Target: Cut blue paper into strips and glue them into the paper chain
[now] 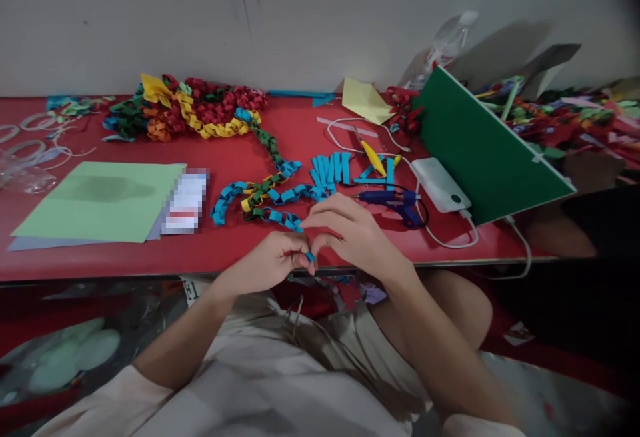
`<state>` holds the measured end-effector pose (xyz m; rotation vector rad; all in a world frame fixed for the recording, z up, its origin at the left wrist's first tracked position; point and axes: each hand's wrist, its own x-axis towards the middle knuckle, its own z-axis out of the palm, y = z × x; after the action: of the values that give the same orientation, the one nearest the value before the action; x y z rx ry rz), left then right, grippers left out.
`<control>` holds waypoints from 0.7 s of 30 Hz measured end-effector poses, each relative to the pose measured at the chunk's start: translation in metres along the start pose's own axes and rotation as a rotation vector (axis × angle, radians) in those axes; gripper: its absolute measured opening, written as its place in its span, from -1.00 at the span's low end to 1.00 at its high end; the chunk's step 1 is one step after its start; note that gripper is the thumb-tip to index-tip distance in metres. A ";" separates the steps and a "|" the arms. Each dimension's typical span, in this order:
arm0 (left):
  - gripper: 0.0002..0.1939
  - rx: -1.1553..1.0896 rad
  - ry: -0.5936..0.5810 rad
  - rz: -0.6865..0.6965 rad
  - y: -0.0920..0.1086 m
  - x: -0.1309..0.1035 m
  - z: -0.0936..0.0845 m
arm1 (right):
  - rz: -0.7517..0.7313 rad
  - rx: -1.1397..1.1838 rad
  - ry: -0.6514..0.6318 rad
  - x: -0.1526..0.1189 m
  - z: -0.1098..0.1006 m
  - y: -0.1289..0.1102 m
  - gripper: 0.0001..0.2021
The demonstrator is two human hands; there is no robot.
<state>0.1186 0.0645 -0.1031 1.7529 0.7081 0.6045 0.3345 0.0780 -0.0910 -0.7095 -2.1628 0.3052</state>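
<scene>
Near the table's front edge, my left hand [273, 260] pinches a small blue paper piece [311, 257] between thumb and finger. My right hand [350, 233] is bent over it, its thumb beside the piece and its fingers curved above; whether it grips anything is unclear. Just behind my hands lies a paper chain [255, 198] of blue, green and yellow links. Blue paper strips [333, 169] are spread behind my right hand. A blue glue gun [393, 200] rests to the right, below a yellow-handled tool [373, 157].
Green paper sheets [100, 200] and a phone [186, 203] lie left. A colourful chain pile [200, 110] sits at the back. On the right are a white power bank [440, 185] with cables, a leaning green board [480, 150] and a plastic bottle [450, 43].
</scene>
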 end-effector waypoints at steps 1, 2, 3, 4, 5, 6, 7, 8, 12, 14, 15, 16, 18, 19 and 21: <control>-0.62 0.028 0.063 0.023 0.000 -0.002 -0.002 | 0.038 0.031 -0.016 0.000 -0.001 -0.001 -0.86; -0.62 0.059 0.141 0.045 0.000 -0.004 -0.003 | 0.080 0.080 -0.038 0.000 -0.002 -0.002 -0.82; -0.61 0.093 0.220 0.061 -0.001 -0.005 -0.004 | 0.121 0.139 -0.064 0.000 -0.002 -0.004 -0.76; -0.60 0.125 0.284 0.071 -0.002 -0.006 -0.005 | 0.158 0.195 -0.092 0.001 -0.002 -0.005 -0.72; -0.59 0.150 0.328 0.076 -0.004 -0.007 -0.005 | 0.184 0.237 -0.113 0.001 0.000 -0.007 -0.70; -0.57 0.165 0.349 0.080 -0.006 -0.008 -0.005 | 0.202 0.264 -0.125 0.001 0.002 -0.008 -0.71; -0.55 0.169 0.354 0.081 -0.007 -0.008 -0.004 | 0.215 0.275 -0.127 0.001 0.005 -0.009 -0.74; -0.54 0.164 0.355 0.081 -0.009 -0.009 -0.004 | 0.228 0.276 -0.121 0.001 0.007 -0.010 -0.78; -0.67 0.146 0.352 0.027 -0.013 -0.015 -0.002 | 0.273 0.283 -0.114 0.000 0.012 -0.011 -0.89; -0.76 0.165 0.366 0.003 -0.013 -0.020 -0.002 | 0.313 0.298 -0.123 0.000 0.010 -0.012 -0.89; -0.78 0.181 0.384 0.003 -0.013 -0.022 -0.003 | 0.332 0.310 -0.121 0.000 0.009 -0.012 -0.87; -0.80 0.203 0.405 0.008 -0.013 -0.024 -0.005 | 0.350 0.327 -0.113 0.000 0.008 -0.013 -0.85; -0.87 0.261 0.442 0.034 -0.014 -0.027 -0.009 | 0.376 0.369 -0.078 -0.001 0.006 -0.013 -0.82; -0.89 0.299 0.463 0.062 -0.015 -0.027 -0.012 | 0.388 0.389 -0.060 -0.002 0.006 -0.013 -0.80; -0.87 0.389 0.519 0.130 -0.018 -0.028 -0.019 | 0.420 0.411 -0.015 -0.004 0.005 -0.013 -0.80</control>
<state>0.0827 0.0612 -0.1168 2.0286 1.1332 1.0914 0.3281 0.0653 -0.0907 -0.9122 -1.8620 0.9454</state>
